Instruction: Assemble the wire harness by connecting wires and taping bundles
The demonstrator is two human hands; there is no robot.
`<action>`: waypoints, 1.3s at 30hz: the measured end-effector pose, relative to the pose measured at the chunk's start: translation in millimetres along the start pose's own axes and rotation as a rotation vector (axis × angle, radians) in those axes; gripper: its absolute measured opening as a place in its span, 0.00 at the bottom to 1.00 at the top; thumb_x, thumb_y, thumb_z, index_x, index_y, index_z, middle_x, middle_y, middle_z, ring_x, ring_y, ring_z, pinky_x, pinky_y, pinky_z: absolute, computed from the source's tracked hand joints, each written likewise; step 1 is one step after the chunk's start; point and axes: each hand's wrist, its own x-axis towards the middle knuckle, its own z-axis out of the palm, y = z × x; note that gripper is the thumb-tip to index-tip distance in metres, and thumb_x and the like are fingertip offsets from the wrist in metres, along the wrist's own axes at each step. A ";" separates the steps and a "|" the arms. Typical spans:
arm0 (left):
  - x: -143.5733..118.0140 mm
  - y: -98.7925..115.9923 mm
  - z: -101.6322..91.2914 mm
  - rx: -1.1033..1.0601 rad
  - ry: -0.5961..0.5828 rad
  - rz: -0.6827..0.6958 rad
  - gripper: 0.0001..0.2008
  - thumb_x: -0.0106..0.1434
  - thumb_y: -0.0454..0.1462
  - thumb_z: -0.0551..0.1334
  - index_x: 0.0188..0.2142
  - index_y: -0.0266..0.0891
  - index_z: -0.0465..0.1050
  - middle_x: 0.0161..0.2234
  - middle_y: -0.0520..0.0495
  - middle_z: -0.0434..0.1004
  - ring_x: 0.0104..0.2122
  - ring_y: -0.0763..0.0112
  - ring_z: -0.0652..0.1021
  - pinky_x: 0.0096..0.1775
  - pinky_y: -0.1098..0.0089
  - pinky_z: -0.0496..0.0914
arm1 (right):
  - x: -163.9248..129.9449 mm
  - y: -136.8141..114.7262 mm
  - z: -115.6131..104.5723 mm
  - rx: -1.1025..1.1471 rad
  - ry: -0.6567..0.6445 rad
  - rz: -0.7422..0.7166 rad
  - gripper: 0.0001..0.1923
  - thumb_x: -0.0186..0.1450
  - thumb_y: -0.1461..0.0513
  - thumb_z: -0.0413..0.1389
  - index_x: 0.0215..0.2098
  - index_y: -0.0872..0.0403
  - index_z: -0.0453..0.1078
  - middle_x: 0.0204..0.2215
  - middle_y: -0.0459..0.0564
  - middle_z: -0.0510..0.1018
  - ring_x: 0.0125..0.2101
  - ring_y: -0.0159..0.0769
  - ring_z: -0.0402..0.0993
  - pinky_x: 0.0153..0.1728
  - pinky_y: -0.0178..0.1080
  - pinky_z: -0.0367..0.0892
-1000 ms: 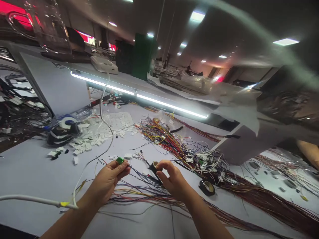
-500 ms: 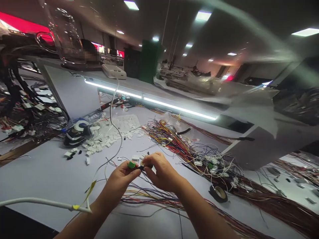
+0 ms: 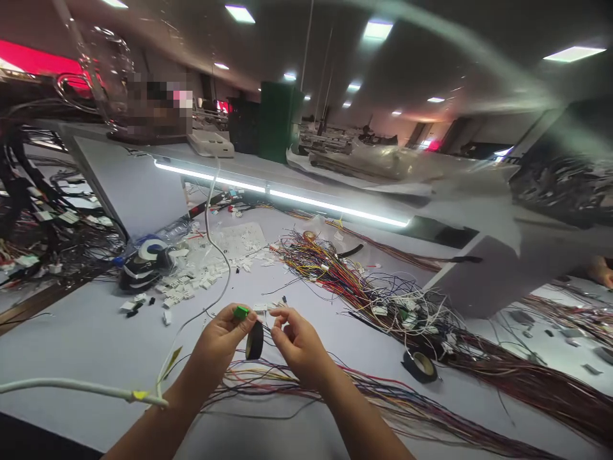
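Note:
My left hand (image 3: pixel 224 332) is closed on a green connector (image 3: pixel 241 312), pinched between thumb and fingers. A roll of black tape (image 3: pixel 255 340) hangs just under its fingertips, at the right side of the hand. My right hand (image 3: pixel 295 342) is beside the roll with its fingers apart and curved, and nothing shows between them. Thin wires run from around the hands down to a loose bundle of coloured wires (image 3: pixel 287 377) on the table beneath.
White connectors (image 3: pixel 191 281) lie scattered at the left. A large pile of coloured wires (image 3: pixel 335 275) stretches to the right, near another black tape roll (image 3: pixel 420 365). A white cable (image 3: pixel 225 255) crosses the table. A lit strip lamp (image 3: pixel 335 207) hangs under the shelf.
My right hand has let go of the tape roll and moved slightly away. The roll now hangs below my left fingers. Another person's hand has appeared at the far right edge.

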 end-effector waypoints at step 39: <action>8.1 -10.5 30.8 -0.172 0.269 0.143 0.09 0.64 0.45 0.61 0.37 0.43 0.67 0.21 0.57 0.71 0.20 0.75 0.71 0.25 0.73 0.66 | -15.3 -3.2 -14.6 -0.111 0.139 -0.205 0.12 0.62 0.67 0.50 0.42 0.50 0.70 0.41 0.51 0.74 0.32 0.33 0.73 0.31 0.36 0.70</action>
